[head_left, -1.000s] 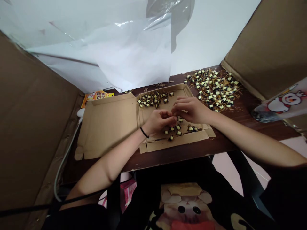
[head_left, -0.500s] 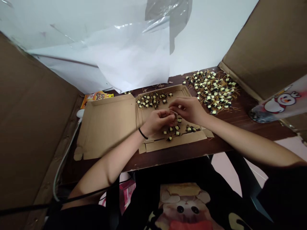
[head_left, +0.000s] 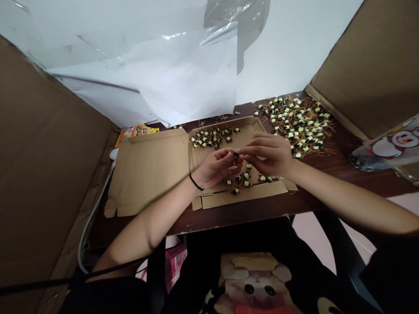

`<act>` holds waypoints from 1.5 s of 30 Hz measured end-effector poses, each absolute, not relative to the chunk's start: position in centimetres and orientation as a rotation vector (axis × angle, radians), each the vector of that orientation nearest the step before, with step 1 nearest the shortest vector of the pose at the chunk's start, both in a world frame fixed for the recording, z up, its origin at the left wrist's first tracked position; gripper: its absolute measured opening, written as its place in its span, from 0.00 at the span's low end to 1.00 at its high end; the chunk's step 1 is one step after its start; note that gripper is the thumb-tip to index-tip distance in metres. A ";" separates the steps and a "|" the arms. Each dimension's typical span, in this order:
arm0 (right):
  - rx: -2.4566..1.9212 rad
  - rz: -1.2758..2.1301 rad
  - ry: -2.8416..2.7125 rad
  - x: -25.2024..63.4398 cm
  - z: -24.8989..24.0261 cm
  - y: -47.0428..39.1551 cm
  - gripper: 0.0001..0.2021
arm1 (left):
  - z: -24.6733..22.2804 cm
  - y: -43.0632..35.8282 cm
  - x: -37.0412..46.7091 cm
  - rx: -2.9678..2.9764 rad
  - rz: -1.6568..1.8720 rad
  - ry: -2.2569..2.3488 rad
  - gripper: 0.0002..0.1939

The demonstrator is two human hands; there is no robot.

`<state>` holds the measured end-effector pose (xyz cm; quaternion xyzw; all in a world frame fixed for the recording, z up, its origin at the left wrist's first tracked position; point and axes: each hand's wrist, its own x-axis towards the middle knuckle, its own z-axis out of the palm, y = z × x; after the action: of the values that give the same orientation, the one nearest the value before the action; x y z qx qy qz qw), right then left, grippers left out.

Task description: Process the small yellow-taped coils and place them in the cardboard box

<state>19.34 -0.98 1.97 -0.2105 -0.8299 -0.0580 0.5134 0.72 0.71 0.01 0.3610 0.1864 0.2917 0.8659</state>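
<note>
My left hand [head_left: 216, 169], with a black band at the wrist, pinches a small coil [head_left: 235, 155] between thumb and fingers above the open cardboard box [head_left: 147, 170]. The coil shows dark, with a thin wire hanging down. From the other side my right hand [head_left: 273, 152] reaches in, its thumb and finger closed at the coil. Below the hands lie several loose coils [head_left: 245, 176], black with pale yellow tape. Another group of coils [head_left: 209, 137] rests at the back of the box.
A large pile of coils with orange-brown wires [head_left: 301, 124] spreads over the dark table [head_left: 347, 170] at right. A clear bottle-like container [head_left: 389, 146] with a snowman print stands beyond it. Cardboard walls [head_left: 356, 69] flank the table. A yellow packet [head_left: 140, 129] and white cable [head_left: 85, 231] lie left.
My right hand has shifted and turned, its fingers now pointing left at the coil. My left hand has rolled more open, bringing the dark coil into sight. The view has shifted slightly.
</note>
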 end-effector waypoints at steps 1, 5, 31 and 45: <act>-0.507 -0.135 -2.005 19.3 2.0 -1.0 0.08 | 0.0 0.7 0.7 0.757 0.609 0.393 0.16; -0.497 -0.122 -2.035 19.2 2.0 -0.9 0.10 | -0.1 0.7 0.7 0.765 0.617 0.392 0.15; -0.438 -0.264 -2.083 19.2 1.7 -1.3 0.10 | -0.2 0.3 0.8 0.754 0.604 0.353 0.17; -0.386 -0.212 -2.047 18.8 2.1 -1.7 0.10 | 0.2 0.4 0.5 0.747 0.527 0.354 0.19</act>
<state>18.84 -1.74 2.15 -0.1598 -0.8464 -0.0878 0.5003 0.54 0.38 0.17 0.3587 0.1699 0.2531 0.8823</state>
